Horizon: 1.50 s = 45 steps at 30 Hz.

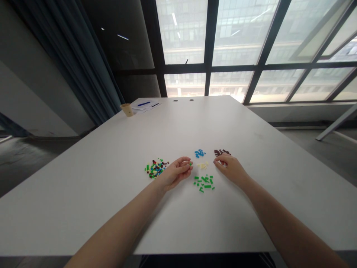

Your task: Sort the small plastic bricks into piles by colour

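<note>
On the white table (111,193) lies a mixed heap of small coloured bricks (155,168). To its right are sorted little piles: blue bricks (199,153), dark brown bricks (221,152), pale yellow bricks (203,165) and green bricks (205,182). My left hand (177,172) rests between the mixed heap and the sorted piles, fingers curled, pinching a small green brick (190,163) at its fingertips. My right hand (231,168) lies just below the brown pile, fingers pressed together at the pile's edge; what they hold is too small to see.
A tan paper cup (127,109) and papers with a blue pen (145,104) sit at the table's far left corner. Two small round grommets (183,100) mark the far edge. Dark curtains hang left; large windows fill the back.
</note>
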Tool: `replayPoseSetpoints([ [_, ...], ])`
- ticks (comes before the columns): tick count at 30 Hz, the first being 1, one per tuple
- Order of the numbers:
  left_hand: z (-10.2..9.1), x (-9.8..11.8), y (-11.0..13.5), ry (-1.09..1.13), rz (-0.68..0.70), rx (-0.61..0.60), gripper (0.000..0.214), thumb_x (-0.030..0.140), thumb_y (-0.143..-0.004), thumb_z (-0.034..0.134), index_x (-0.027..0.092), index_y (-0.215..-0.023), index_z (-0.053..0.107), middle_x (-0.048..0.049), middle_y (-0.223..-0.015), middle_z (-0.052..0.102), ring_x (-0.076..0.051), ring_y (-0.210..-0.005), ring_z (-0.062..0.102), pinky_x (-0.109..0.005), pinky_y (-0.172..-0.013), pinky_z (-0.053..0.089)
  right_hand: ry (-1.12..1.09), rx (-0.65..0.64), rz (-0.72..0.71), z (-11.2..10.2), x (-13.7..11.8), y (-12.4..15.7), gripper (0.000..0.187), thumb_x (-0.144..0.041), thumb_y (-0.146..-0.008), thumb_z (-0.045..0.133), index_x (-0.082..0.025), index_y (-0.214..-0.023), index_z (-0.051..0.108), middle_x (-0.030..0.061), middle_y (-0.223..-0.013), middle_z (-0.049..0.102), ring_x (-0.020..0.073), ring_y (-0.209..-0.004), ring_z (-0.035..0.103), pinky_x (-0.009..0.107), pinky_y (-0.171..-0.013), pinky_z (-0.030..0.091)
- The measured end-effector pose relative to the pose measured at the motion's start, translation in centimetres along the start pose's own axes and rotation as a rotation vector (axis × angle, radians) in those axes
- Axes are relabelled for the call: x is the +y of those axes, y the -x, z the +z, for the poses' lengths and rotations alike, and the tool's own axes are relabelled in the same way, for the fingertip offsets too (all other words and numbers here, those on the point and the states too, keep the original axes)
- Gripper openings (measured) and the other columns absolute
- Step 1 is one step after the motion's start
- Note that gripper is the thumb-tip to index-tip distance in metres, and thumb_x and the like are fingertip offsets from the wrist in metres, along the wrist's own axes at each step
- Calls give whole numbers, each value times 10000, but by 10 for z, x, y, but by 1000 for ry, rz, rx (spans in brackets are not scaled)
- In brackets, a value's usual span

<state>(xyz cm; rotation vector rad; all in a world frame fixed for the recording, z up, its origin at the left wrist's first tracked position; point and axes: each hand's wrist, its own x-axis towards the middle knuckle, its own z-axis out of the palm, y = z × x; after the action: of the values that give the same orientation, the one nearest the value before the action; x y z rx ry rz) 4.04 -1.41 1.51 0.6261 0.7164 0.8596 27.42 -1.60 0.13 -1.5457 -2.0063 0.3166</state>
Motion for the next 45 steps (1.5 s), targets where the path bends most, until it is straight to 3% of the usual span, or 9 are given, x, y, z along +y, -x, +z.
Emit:
replayPoseSetpoints([
  [11, -2, -3, 2, 169, -143, -72, 320, 67, -647, 670, 175, -909, 522, 13, -811, 605, -83, -691, 600, -226, -660, 476, -57, 52, -73, 0, -2, 0, 179, -258, -768, 482, -181, -722, 637, 10, -626, 517, 120, -587, 466, 251, -594, 370],
  [20, 1, -8, 4, -22, -240, -61, 304, 129, -641, 692, 173, -899, 538, 3, -771, 609, -86, -690, 598, -212, -659, 462, -208, 68, -408, 10, -40, 12, 168, -253, -772, 547, -211, -915, 624, 18, -691, 530, 139, -693, 486, 281, -679, 399],
  [26, 3, -10, 5, -79, -266, -78, 327, 142, -614, 715, 161, -884, 532, 1, -727, 609, -76, -647, 582, -207, -646, 454, -216, 34, -464, 17, -45, 15, 119, -226, -777, 549, -211, -846, 646, 20, -680, 533, 132, -678, 480, 272, -663, 393],
  [33, 4, -13, 3, -207, -196, -28, 364, 174, -568, 746, 157, -862, 531, -9, -734, 619, -80, -687, 581, -209, -681, 431, -203, 8, -452, 16, -44, 13, 83, -219, -781, 543, -190, -761, 618, 19, -701, 555, 131, -700, 489, 269, -684, 379],
  [36, 4, -9, 2, -318, -80, 61, 351, 225, -554, 750, 165, -835, 548, -11, -761, 621, -82, -678, 572, -219, -669, 421, -155, -29, -425, 19, -41, 12, 93, -220, -790, 530, -190, -773, 616, 23, -717, 562, 133, -711, 494, 267, -697, 373],
  [40, 1, 0, 0, -429, 101, 200, 311, 261, -551, 737, 171, -796, 569, 18, -697, 578, -70, -619, 545, -201, -604, 396, -19, -122, -352, 29, -41, 14, 106, -229, -788, 537, -206, -763, 637, 23, -723, 573, 141, -738, 504, 276, -701, 343],
  [45, 0, 2, 0, -458, 129, 223, 291, 270, -563, 718, 168, -792, 572, 13, -691, 561, -77, -615, 534, -197, -577, 383, 102, -163, -334, 44, -47, 18, 122, -260, -799, 533, -228, -774, 647, 21, -742, 570, 145, -785, 495, 298, -724, 284],
])
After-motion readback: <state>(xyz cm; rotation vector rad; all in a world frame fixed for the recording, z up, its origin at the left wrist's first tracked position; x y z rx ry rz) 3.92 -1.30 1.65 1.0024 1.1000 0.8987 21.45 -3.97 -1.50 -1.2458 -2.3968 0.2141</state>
